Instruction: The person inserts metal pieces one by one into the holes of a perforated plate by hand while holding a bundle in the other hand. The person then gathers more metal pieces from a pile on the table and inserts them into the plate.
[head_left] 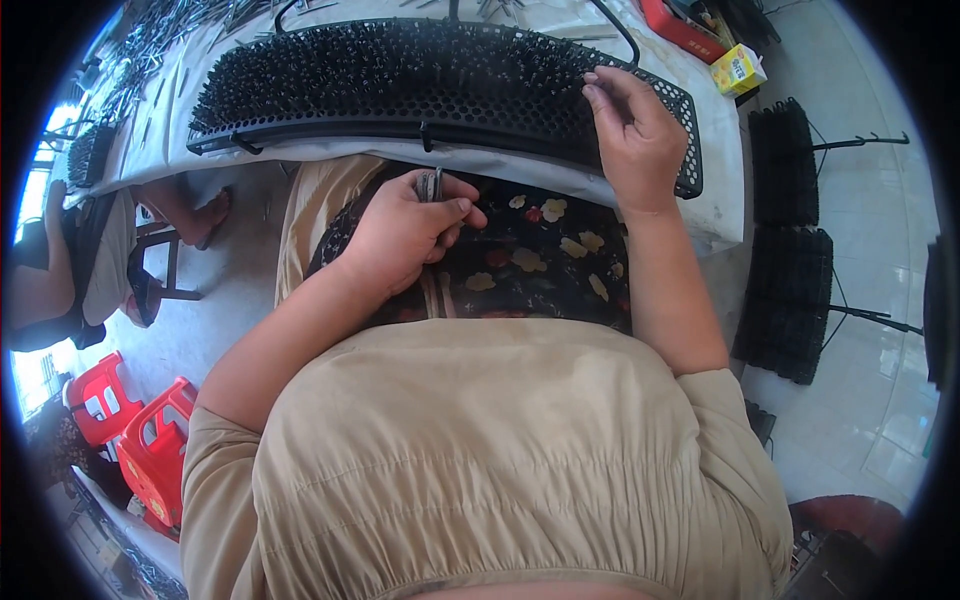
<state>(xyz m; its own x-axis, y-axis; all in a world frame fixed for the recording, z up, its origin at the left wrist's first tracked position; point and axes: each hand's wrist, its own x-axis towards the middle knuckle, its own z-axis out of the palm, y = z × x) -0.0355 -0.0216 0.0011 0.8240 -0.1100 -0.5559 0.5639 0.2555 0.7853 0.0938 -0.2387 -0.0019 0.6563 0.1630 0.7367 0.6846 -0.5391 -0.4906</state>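
Observation:
A long black perforated rack (470, 107) lies across the table, its holes mostly filled with upright small dark pieces (400, 60). My left hand (400, 228), over my lap in front of the rack, is closed around a small bundle of thin metal pieces (430, 185); their ends stick up beside the thumb. At the rack's right end my right hand (642, 145) is raised over the holes, thumb and forefinger pinched together. Whatever lies between those fingertips is too small to make out.
Loose metal rods (150, 85) are strewn at the table's far left. A red box (685, 30) and a yellow carton (738, 70) stand at the far right. More black racks (790, 300) are on the floor at right. Red stools (155, 455) and another seated person (60, 260) are at left.

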